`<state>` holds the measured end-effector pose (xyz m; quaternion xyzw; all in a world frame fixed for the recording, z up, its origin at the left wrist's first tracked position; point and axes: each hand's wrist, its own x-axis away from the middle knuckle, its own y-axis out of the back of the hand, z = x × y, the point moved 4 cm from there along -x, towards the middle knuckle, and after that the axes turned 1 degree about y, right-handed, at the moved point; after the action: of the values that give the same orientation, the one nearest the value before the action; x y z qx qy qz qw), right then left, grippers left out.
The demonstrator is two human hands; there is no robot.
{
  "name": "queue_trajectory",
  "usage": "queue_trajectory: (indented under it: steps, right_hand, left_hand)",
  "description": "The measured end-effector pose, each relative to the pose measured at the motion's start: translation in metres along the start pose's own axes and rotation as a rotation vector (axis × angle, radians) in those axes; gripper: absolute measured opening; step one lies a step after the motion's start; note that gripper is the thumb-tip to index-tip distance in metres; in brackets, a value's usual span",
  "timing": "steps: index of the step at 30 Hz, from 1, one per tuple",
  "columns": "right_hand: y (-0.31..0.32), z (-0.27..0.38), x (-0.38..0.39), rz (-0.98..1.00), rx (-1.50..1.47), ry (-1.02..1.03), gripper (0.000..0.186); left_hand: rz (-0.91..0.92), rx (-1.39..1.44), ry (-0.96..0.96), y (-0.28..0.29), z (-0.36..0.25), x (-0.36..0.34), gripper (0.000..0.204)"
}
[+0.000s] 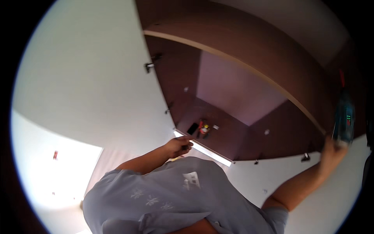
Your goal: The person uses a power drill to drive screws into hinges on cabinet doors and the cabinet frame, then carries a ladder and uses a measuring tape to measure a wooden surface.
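My right hand (334, 151), raised at the far right, is wrapped round the lower end of a teal handheld power tool (344, 117). Small green lights show on its body, and a thin red piece stands at its upper end; blur hides its exact kind. My left hand (179, 147) is closed, fingers curled together, beside the lit front edge of a dark brown cabinet (230, 142). Whatever those fingers hold, if anything, is too small to see. Within the cabinet, near my left hand, lie a black flat rectangular object (192, 128) and a red and yellow item (203, 128).
A large white door panel (85, 66) swings out at left on dark hinges (149, 67). Another white panel (290, 175) with hinges stands at lower right. A bright light strip (210, 153) runs along the cabinet edge. A small white piece (216, 127) lies inside.
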<state>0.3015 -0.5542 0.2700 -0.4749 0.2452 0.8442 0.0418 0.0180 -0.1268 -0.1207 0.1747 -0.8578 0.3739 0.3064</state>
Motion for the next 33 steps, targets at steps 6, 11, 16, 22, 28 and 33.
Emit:
queue_trajectory:
  steps: [6,11,16,22,28,33]
  right_hand:
    - [-0.027,0.066,0.156,0.305,-0.65,-0.342,0.056]
    - [-0.048,0.043,0.292,0.735,-0.4,-0.393,0.039]
    - [-0.063,0.058,0.318,0.722,-0.599,-0.919,0.04]
    - [-0.064,0.059,0.313,0.735,-0.58,-0.944,0.041]
    - [-0.069,0.05,0.325,0.793,-0.593,-0.992,0.045]
    - [-0.084,0.042,0.334,0.896,-0.736,-1.117,0.062]
  left_hand:
    - [0.208,-0.074,0.022,-0.045,-0.001,-0.021,0.011]
    - [0.373,-0.198,0.14,-0.117,0.005,-0.021,0.015]
    - [0.537,-0.294,0.252,-0.152,0.02,-0.023,0.023]
    - [0.489,-0.27,0.293,-0.142,0.021,-0.033,0.026]
    - [0.505,-0.579,0.279,-0.138,0.023,-0.039,0.023]
    - [0.456,-0.418,0.475,-0.111,0.039,-0.037,0.021]
